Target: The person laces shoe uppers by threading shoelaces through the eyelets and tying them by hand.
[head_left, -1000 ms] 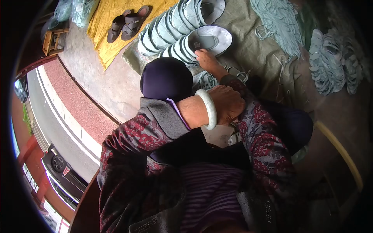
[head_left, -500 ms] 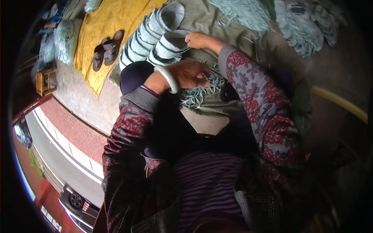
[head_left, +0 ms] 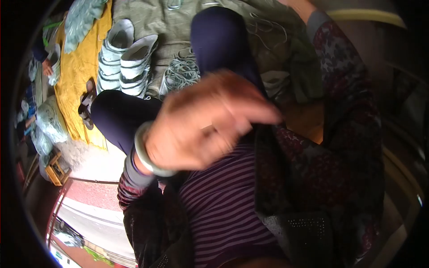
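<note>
My left hand (head_left: 205, 120), wearing a pale bangle (head_left: 145, 152), is raised in front of my striped top. Its fingers look bent but motion smears them, and I cannot make out anything in them. My right hand (head_left: 298, 5) reaches to the top edge, where the frame cuts its fingers off. Two stacks of nested, pale blue-grey, cup-like pieces (head_left: 115, 56) stand beyond my left knee, apart from both hands. A tangle of thin pale green bands (head_left: 181, 73) lies between my knees.
A yellow cloth (head_left: 78, 76) lies at left with dark sandals (head_left: 87, 105) by its edge. Clear plastic bags (head_left: 51, 120) and a small wooden stool (head_left: 57, 169) stand farther left. Another person's hand (head_left: 47, 68) touches a pale bundle. Loose bands (head_left: 268, 31) lie on the green cloth.
My left hand has come up and back from near the band tangle. My right hand has left the cup-like stack and moved to the upper right. The view has shifted too.
</note>
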A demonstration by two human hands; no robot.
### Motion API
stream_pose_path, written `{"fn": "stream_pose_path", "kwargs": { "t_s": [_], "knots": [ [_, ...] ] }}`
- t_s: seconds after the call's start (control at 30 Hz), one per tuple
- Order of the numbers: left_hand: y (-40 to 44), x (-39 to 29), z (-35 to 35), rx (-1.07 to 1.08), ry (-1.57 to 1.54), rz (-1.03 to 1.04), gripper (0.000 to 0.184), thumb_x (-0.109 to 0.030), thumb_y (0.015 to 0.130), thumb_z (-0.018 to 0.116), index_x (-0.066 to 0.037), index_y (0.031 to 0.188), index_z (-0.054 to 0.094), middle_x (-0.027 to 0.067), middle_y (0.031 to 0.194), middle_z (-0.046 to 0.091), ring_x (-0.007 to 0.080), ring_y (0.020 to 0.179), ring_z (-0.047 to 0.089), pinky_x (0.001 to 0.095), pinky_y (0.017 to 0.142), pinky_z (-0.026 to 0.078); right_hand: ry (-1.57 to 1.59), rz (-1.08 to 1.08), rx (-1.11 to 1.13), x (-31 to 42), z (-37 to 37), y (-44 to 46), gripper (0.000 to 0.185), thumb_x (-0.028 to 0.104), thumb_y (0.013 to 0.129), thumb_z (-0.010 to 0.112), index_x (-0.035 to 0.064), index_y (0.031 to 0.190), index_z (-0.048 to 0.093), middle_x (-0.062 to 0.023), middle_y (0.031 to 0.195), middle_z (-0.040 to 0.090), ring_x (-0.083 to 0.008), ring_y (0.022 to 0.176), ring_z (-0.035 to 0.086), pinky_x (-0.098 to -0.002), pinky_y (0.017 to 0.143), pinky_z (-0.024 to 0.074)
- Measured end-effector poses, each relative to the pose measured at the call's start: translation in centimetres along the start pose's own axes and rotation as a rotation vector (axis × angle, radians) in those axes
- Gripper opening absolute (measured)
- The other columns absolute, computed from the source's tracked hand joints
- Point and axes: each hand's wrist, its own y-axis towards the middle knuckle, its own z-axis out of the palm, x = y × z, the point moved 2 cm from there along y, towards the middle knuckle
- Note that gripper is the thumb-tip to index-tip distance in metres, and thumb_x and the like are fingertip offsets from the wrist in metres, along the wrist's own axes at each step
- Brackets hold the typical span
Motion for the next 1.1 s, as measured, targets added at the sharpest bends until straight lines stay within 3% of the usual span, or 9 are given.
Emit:
{"fn": "stream_pose_path", "kwargs": {
  "t_s": [0.07, 0.13, 0.33, 0.53, 0.6, 0.73, 0.8, 1.0, 1.1],
  "knots": [
    [2.3, -2.0, 3.9, -0.011, -0.121, 0.113, 0.013, -0.001, 0.087, 0.065, 0.003, 0.099, 0.071, 0.0156, 0.095, 0.068, 0.022, 0.075, 0.067, 0.0309, 0.063, 0.054, -0.479, -0.319, -0.089, -1.0, 3.3, -10.7, 0.049, 0.024, 0.096, 0.064, -0.0022, 0.135, 0.05, -0.0127, 0.132, 0.055, -0.0242, 0.118, 0.058, -0.0364, 0.096, 0.0478],
    [4.4, -3.9, 5.9, 0.05, -0.237, 0.146, 0.011, -0.002, 0.085, 0.069, 0.0, 0.095, 0.073, 0.0151, 0.093, 0.069, 0.0199, 0.072, 0.067, 0.0298, 0.058, 0.053, -0.243, 0.169, -0.534, -8.5, -1.5, -12.6, 0.033, 0.032, 0.093, 0.066, 0.0087, 0.116, 0.065, 0.0005, 0.097, 0.066, -0.0149, 0.086, 0.063, -0.0319, 0.078, 0.0523],
    [8.1, -5.0, 8.4, 0.174, -0.526, 0.02, 0.013, -0.007, 0.087, 0.07, -0.008, 0.1, 0.075, 0.0145, 0.092, 0.068, 0.0168, 0.067, 0.064, 0.0267, 0.054, 0.051, -0.133, 0.475, -0.696, -23.6, 0.6, -24.7, 0.03, 0.032, 0.093, 0.067, 0.0101, 0.113, 0.067, 0.0033, 0.096, 0.065, -0.0076, 0.083, 0.059, -0.0259, 0.071, 0.0501],
    [9.4, -4.3, 10.5, 0.139, -0.653, -0.103, 0.016, -0.014, 0.09, 0.071, -0.015, 0.105, 0.076, 0.0142, 0.091, 0.067, 0.0144, 0.062, 0.061, 0.0233, 0.05, 0.049, -0.503, 0.25, -0.523, -33.6, 6.4, -27.7, 0.034, 0.035, 0.09, 0.07, 0.0106, 0.113, 0.068, 0.0003, 0.095, 0.067, -0.0157, 0.086, 0.062, -0.0318, 0.074, 0.0502],
    [9.2, -4.0, 11.0, 0.112, -0.667, -0.149, 0.017, -0.016, 0.091, 0.071, -0.017, 0.107, 0.076, 0.0141, 0.091, 0.067, 0.0135, 0.06, 0.06, 0.0221, 0.048, 0.048, -1.036, 0.15, -0.501, -30.1, 10.4, -26.4, 0.048, 0.047, 0.088, 0.066, 0.0045, 0.111, 0.069, -0.0151, 0.098, 0.069, -0.0417, 0.091, 0.062, -0.0507, 0.084, 0.0464],
    [8.3, -3.7, 11.1, 0.201, -0.641, -0.156, 0.017, -0.014, 0.093, 0.068, -0.014, 0.107, 0.076, 0.0148, 0.094, 0.067, 0.0159, 0.061, 0.06, 0.0255, 0.052, 0.051, -1.284, 0.137, -0.239, -31.6, 11.1, -24.2, 0.051, 0.048, 0.087, 0.067, 0.0086, 0.119, 0.067, -0.0165, 0.111, 0.068, -0.0393, 0.098, 0.063, -0.0519, 0.086, 0.0464],
    [6.4, -3.0, 11.6, 0.189, -0.583, -0.114, 0.014, -0.01, 0.09, 0.069, -0.01, 0.102, 0.075, 0.0142, 0.094, 0.068, 0.0177, 0.066, 0.062, 0.0283, 0.058, 0.052, -1.296, 0.487, 0.046, -29.2, 12.8, -23.7, 0.057, 0.05, 0.085, 0.07, 0.0094, 0.125, 0.064, -0.0159, 0.123, 0.064, -0.0376, 0.108, 0.062, -0.0527, 0.091, 0.0462],
    [2.8, -1.7, 10.1, 0.388, -0.338, -0.315, 0.02, -0.001, 0.083, 0.071, -0.005, 0.103, 0.074, 0.0131, 0.096, 0.068, 0.0214, 0.08, 0.065, 0.033, 0.07, 0.052, -1.239, 0.577, 0.117, -34.2, 12.8, -22.2, 0.051, 0.046, 0.086, 0.071, 0.0135, 0.125, 0.064, -0.0121, 0.125, 0.064, -0.0337, 0.116, 0.06, -0.0495, 0.097, 0.0456],
    [0.3, -1.1, 9.8, 0.334, -0.292, -0.448, 0.016, -0.001, 0.087, 0.066, -0.004, 0.102, 0.073, 0.0122, 0.095, 0.067, 0.022, 0.08, 0.064, 0.033, 0.069, 0.051, -1.099, 0.217, -0.094, -35.0, 10.8, -22.8, 0.067, 0.046, 0.076, 0.074, 0.0087, 0.128, 0.059, -0.0178, 0.114, 0.067, -0.0354, 0.11, 0.063, -0.0471, 0.092, 0.0479]
  ]
}}
